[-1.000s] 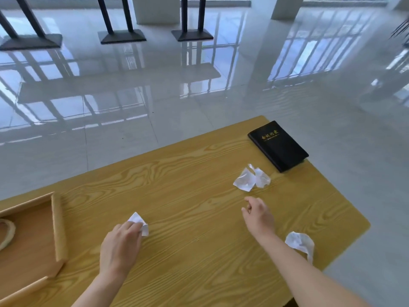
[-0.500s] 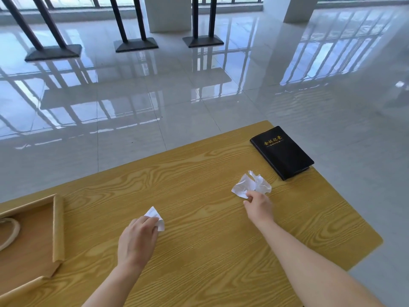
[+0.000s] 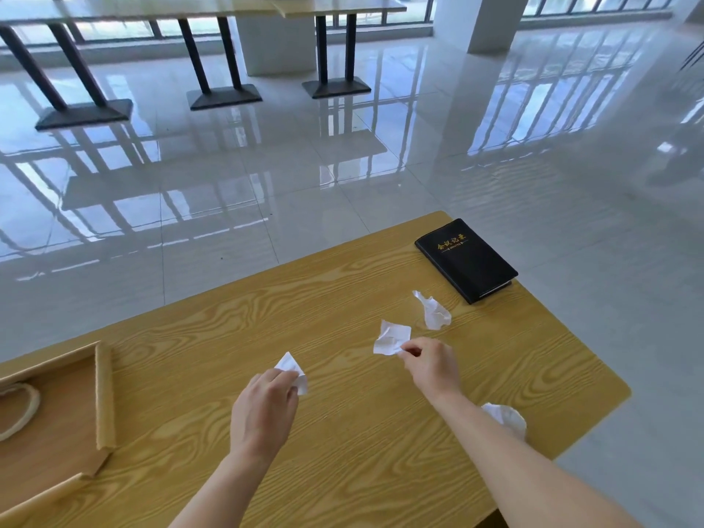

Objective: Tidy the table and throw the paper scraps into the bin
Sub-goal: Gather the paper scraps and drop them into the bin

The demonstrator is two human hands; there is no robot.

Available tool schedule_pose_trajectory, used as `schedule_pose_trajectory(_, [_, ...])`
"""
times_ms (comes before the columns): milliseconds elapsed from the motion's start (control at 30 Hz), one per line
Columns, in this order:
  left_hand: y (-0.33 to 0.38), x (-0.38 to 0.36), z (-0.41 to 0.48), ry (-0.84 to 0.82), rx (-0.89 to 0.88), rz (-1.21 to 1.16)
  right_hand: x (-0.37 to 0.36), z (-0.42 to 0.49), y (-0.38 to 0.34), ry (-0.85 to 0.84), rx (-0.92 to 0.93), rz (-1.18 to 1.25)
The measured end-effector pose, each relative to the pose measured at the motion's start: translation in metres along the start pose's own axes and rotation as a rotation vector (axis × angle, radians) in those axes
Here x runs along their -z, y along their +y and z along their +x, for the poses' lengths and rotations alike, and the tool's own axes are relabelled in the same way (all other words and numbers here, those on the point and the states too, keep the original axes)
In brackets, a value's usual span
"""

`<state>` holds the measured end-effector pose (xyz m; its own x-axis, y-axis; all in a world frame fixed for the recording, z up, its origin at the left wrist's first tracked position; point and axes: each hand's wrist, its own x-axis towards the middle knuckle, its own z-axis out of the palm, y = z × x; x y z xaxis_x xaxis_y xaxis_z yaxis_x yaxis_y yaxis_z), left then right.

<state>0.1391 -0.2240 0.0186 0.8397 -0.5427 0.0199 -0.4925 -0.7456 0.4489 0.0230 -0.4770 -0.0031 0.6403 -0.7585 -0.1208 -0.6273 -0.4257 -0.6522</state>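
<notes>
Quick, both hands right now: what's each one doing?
Left hand: closed, gripping a small triangular white paper scrap.
Right hand: closed, pinching a crumpled white paper scrap by its edge.

Table [image 3: 343, 451]: yellow-tan wood, with darker brown wavy grain running along it.
Notebook [image 3: 466, 261]: black cover, gold characters with a thin gold line beneath; pale page edge.
Left paper scrap [image 3: 293, 369]: white.
Middle paper scrap [image 3: 390, 337]: white, faint grey creases.
Far paper scrap [image 3: 434, 312]: white, grey shadow in its folds.
Crumpled paper scrap [image 3: 504, 415]: white to pale grey.
Tray [image 3: 104, 398]: light brown base, tan rim with a fine woven texture.
Cord loop [image 3: 26, 409]: cream.
Floor [image 3: 266, 177]: glossy pale grey tiles, thin dark joints, bluish-white window reflections.
Table bases [image 3: 224, 97]: black.
Pillar [image 3: 491, 20]: white.
</notes>
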Motion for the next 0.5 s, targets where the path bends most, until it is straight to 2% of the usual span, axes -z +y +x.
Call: schedule_pose_trajectory(500, [0.001,0.035,-0.052,0.019,-0.243,-0.039,0.016,-0.128,-0.021,0.097,0.017,0.051])
